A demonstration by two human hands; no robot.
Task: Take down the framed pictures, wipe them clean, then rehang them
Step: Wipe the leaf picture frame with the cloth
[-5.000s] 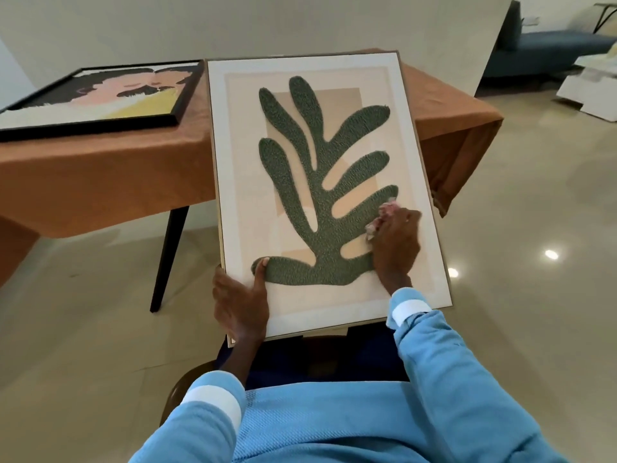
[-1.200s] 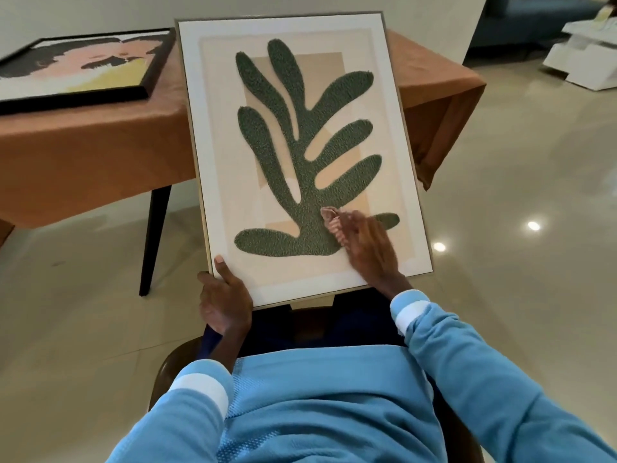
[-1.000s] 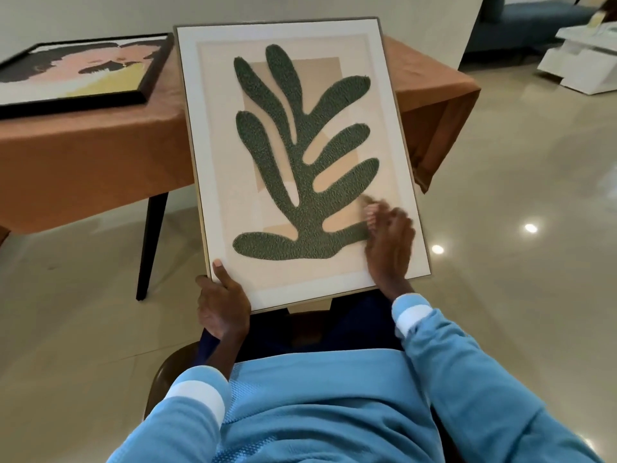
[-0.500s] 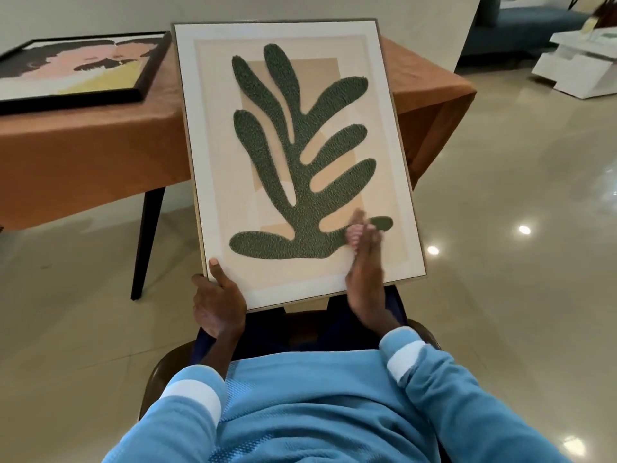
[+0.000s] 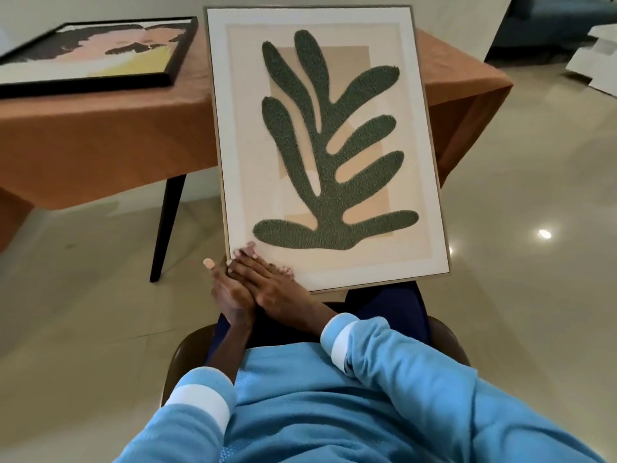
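Observation:
A light-framed picture of a green leaf [image 5: 320, 155] stands tilted on my lap, facing me. My left hand [image 5: 230, 292] grips its lower left edge, thumb pointing up beside the frame. My right hand [image 5: 273, 285] lies flat over the picture's lower left corner, partly covering the left hand. Its straight fingers press a small pink cloth [image 5: 286, 271] against the surface, and only a bit of the cloth shows under the hand. A second picture in a black frame [image 5: 96, 58] lies flat on the table to the left.
A table under an orange cloth [image 5: 100, 138] stands just behind the leaf picture, with a dark leg [image 5: 167, 228] on the glossy tiled floor. A blue sofa [image 5: 561, 18] and white boxes [image 5: 597, 65] are at the far right. I sit on a brown chair [image 5: 180, 359].
My right hand has swept the cloth from the picture's lower right across to its lower left corner, ending over my left hand. The picture stays on my lap.

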